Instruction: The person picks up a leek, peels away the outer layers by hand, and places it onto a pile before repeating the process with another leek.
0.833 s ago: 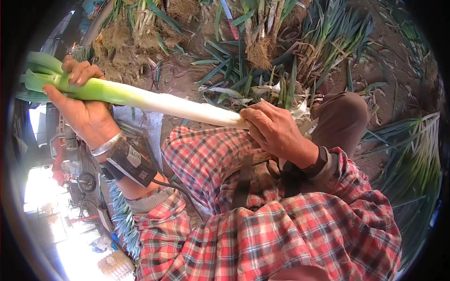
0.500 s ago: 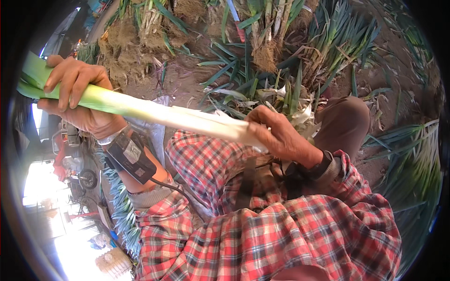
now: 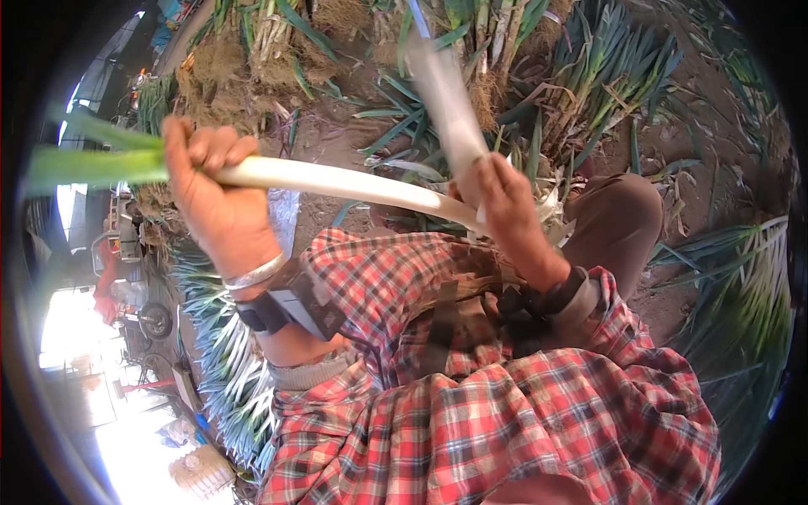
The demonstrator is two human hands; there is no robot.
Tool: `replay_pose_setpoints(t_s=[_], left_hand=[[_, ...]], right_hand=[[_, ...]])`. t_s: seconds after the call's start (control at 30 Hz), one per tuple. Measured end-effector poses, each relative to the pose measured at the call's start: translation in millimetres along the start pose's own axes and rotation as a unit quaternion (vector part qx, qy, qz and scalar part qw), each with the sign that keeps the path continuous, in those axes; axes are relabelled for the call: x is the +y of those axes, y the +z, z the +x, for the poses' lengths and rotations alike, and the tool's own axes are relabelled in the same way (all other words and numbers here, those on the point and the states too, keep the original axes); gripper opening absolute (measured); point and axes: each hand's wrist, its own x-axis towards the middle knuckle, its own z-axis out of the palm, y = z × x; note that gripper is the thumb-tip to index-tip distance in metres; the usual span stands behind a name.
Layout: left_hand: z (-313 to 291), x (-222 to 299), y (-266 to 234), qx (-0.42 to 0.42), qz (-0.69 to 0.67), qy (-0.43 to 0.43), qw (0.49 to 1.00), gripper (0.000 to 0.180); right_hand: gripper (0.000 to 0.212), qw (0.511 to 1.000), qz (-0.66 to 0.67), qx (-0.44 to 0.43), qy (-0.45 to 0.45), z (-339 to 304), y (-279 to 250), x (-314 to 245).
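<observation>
My left hand (image 3: 217,189) is closed round a long green onion (image 3: 337,180), just below where its green leaves fan out to the left. The white stem runs rightward and bows down a little toward its lower end. There my right hand (image 3: 509,206) is closed on a pale, motion-blurred strip of outer skin (image 3: 450,105), which points up and away from the stem. The stem's tip lies by the right fingers, partly hidden by them. Both hands are above my lap.
Bundles of rooted green onions (image 3: 278,50) lie across the far ground. Peeled skins (image 3: 551,202) lie near my right knee (image 3: 619,210). Rows of green onions stretch along my left (image 3: 236,362) and right (image 3: 753,295). A wheeled vehicle (image 3: 156,320) stands at far left.
The loose skin at the stem has come away and now swings upward from my right hand. My left hand has moved right and turned over, and the stem lies more level and looks smooth.
</observation>
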Motion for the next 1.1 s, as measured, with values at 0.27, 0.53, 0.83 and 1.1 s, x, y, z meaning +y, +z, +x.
replay_pose_setpoints(t_s=[0.27,0.53,0.83,1.1], left_hand=[[-19,18,-13,-0.007,-0.072,0.049,0.996,0.021],[-24,32,-36,0.081,-0.041,0.069,0.993,0.023],[-4,148,-81,0.026,0.074,0.134,0.988,0.023],[34,165,-62,-0.234,-0.196,-0.029,0.952,0.027]], right_hand=[[0.027,0.930,0.345,0.024,0.124,14,-30,-15],[0.020,0.955,0.255,0.108,0.106,24,-92,11],[0.046,0.957,-0.282,-0.056,0.031,48,-114,51],[0.062,0.863,0.067,-0.483,0.130,13,33,11]])
